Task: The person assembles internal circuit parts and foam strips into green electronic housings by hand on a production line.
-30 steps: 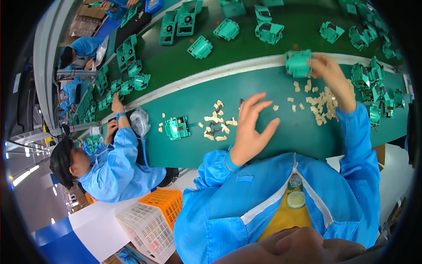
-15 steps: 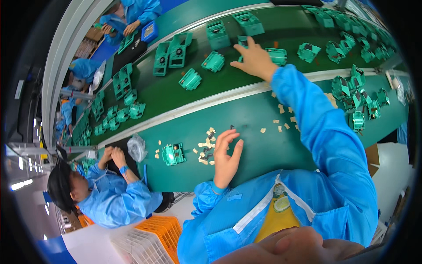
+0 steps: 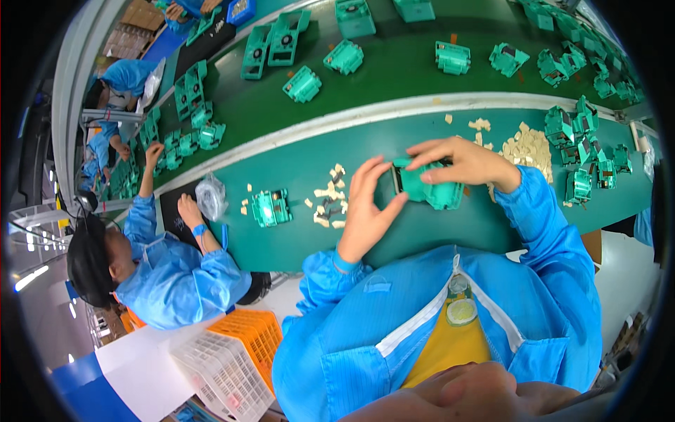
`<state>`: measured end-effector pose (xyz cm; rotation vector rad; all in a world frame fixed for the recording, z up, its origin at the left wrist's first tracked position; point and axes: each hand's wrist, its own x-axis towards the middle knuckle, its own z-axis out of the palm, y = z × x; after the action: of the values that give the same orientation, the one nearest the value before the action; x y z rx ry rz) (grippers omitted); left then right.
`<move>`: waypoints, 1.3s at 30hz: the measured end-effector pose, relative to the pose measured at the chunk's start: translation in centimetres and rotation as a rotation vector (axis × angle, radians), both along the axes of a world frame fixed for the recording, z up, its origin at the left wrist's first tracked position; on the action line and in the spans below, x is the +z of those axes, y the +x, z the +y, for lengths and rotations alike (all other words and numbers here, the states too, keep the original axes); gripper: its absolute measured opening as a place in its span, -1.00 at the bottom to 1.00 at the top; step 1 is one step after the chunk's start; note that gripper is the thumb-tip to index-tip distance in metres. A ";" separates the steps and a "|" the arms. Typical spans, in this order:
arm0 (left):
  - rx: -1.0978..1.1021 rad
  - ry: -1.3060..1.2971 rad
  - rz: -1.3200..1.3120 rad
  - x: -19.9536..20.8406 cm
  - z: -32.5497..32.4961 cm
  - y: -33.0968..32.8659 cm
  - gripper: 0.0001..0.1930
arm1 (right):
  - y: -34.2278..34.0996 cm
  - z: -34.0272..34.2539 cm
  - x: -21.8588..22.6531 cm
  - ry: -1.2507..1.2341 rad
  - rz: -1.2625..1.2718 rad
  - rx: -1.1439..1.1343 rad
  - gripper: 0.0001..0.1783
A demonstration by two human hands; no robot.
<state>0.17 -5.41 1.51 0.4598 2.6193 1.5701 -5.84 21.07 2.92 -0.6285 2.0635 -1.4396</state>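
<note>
A green plastic housing [image 3: 430, 188] with a dark part at its left end is in front of me, over the near green worktop. My right hand [image 3: 460, 163] grips it from above, fingers over its top and far edge. At its left end is my left hand [image 3: 367, 211], with thumb and fingers apart; whether they touch the housing I cannot tell. Left of my hands another green housing [image 3: 271, 208] lies on the worktop. Between the two is a small heap of cream pieces [image 3: 330, 191] mixed with small black parts [image 3: 325, 208].
A larger pile of cream pieces [image 3: 527, 149] and a cluster of green housings [image 3: 578, 144] lie to my right. Beyond a pale rail [image 3: 330, 119], a dark green belt [image 3: 394, 74] carries several housings. At left sits a co-worker [image 3: 176, 274] beside a clear plastic bag [image 3: 210, 197].
My right hand has come back from the belt to the worktop with a green housing in it. My left hand has shifted slightly toward it. The co-worker at left has raised one arm toward the belt.
</note>
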 end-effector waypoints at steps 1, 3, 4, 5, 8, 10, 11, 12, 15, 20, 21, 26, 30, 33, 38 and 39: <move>-0.115 -0.113 0.094 0.0 0.4 -0.2 -0.35 | 1.1 0.4 -0.1 0.020 -0.058 0.037 -0.58; -0.216 -0.149 0.065 -0.2 1.0 -0.3 -0.23 | 3.0 1.6 0.0 -0.003 -0.061 -0.046 -0.55; -0.323 -0.178 0.052 -0.5 1.2 -0.2 -0.10 | 3.9 2.2 0.3 -0.019 -0.048 -0.137 -0.52; -0.372 -0.193 0.048 -1.0 1.4 -0.2 -0.10 | 4.9 2.8 0.8 -0.013 -0.096 -0.206 -0.46; -0.371 -0.253 0.047 -2.0 2.6 0.1 -0.09 | 7.1 5.1 -0.3 -0.201 -0.242 -0.336 -0.39; -0.360 -0.257 0.045 -1.6 3.5 0.3 -0.10 | 8.7 5.4 0.2 -0.241 -0.353 -0.376 -0.34; -0.380 -0.248 0.126 -1.4 4.0 0.2 -0.15 | 9.4 5.2 0.4 -0.269 -0.358 -0.372 -0.33; -0.400 -0.238 0.207 -1.4 4.4 0.0 -0.19 | 10.0 5.0 0.6 -0.297 -0.363 -0.368 -0.33; -0.437 -0.237 0.226 -2.6 4.5 -0.2 -0.38 | 11.1 6.7 1.8 -0.166 -0.241 -0.482 -0.44; -0.134 0.342 -0.526 -3.0 4.9 -0.3 -0.50 | 15.0 14.3 1.4 -0.086 -0.326 -0.818 -0.72; -0.100 0.424 -0.612 -2.9 5.3 -0.6 -0.49 | 15.9 16.2 0.9 -0.093 -0.325 -0.820 -0.72; -0.026 0.542 -0.699 -2.7 7.8 -2.2 -0.46 | 18.4 21.3 -1.9 0.314 -0.207 -1.075 -0.69; -0.035 0.375 -0.588 -1.9 9.2 -2.8 -0.46 | 17.7 18.9 -3.3 0.429 0.213 -1.301 -0.74; 0.024 0.137 -0.275 -3.8 8.7 -2.7 -0.46 | 16.8 16.9 -2.6 0.480 0.551 -1.359 -0.78; 0.146 -0.257 0.369 -2.3 4.9 -1.7 -0.52 | 15.7 15.3 -0.2 0.485 0.638 -1.317 -0.81; 0.171 -0.207 0.277 -1.6 3.5 -1.1 -0.57 | 15.0 13.9 0.6 0.449 0.648 -1.268 -0.82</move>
<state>-0.91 -1.90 -0.11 0.4803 3.0649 1.3378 9.19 34.97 3.57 0.6545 3.4450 -1.2565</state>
